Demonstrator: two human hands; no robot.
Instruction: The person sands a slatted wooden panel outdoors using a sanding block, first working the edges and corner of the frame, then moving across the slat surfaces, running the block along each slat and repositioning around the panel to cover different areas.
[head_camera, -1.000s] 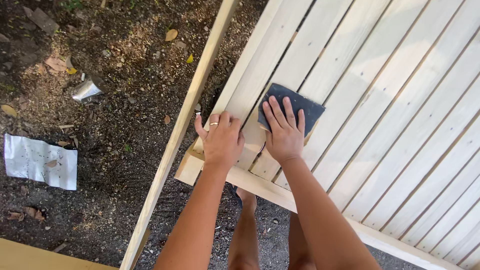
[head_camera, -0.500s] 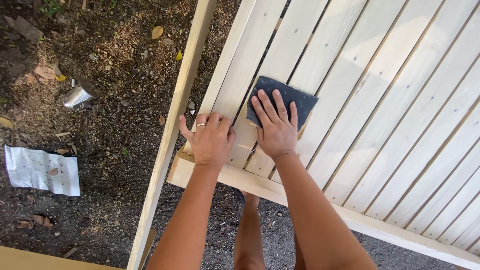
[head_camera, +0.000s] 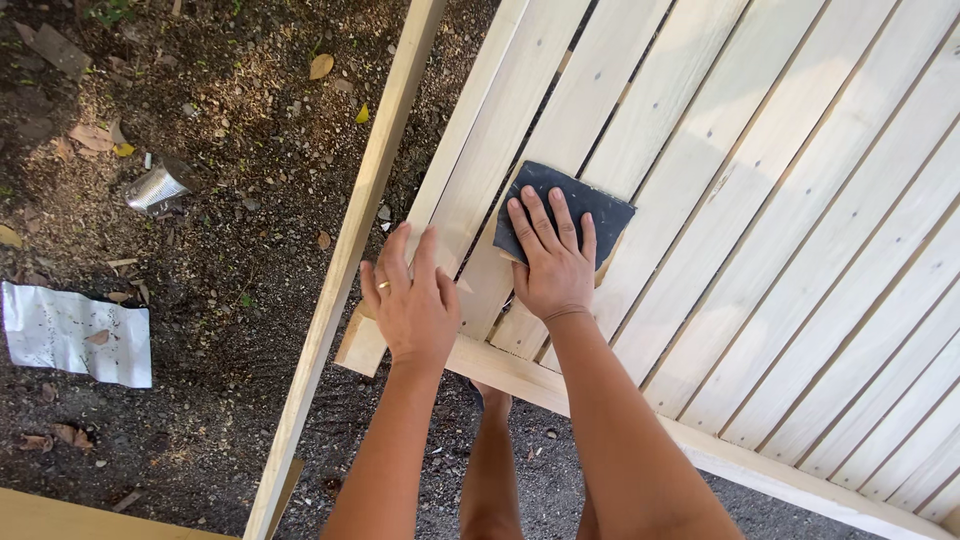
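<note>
A pale slatted wooden panel (head_camera: 760, 230) slopes across the right of the head view. My right hand (head_camera: 550, 262) lies flat on a dark sheet of sandpaper (head_camera: 580, 205), pressing it against the slats near the panel's lower left corner. My left hand (head_camera: 410, 300), with a ring on one finger, rests palm down with spread fingers on the outermost slats beside it, holding nothing. Both forearms reach up from the bottom edge.
A long loose wooden batten (head_camera: 345, 260) runs diagonally beside the panel. The ground is dark soil with dry leaves, a crushed metal can (head_camera: 155, 187) and a crumpled white sheet (head_camera: 75, 333). A leg (head_camera: 490, 470) shows below the panel.
My right hand has pushed the sandpaper a little further up along the slats. My left hand stays planted on the panel's corner.
</note>
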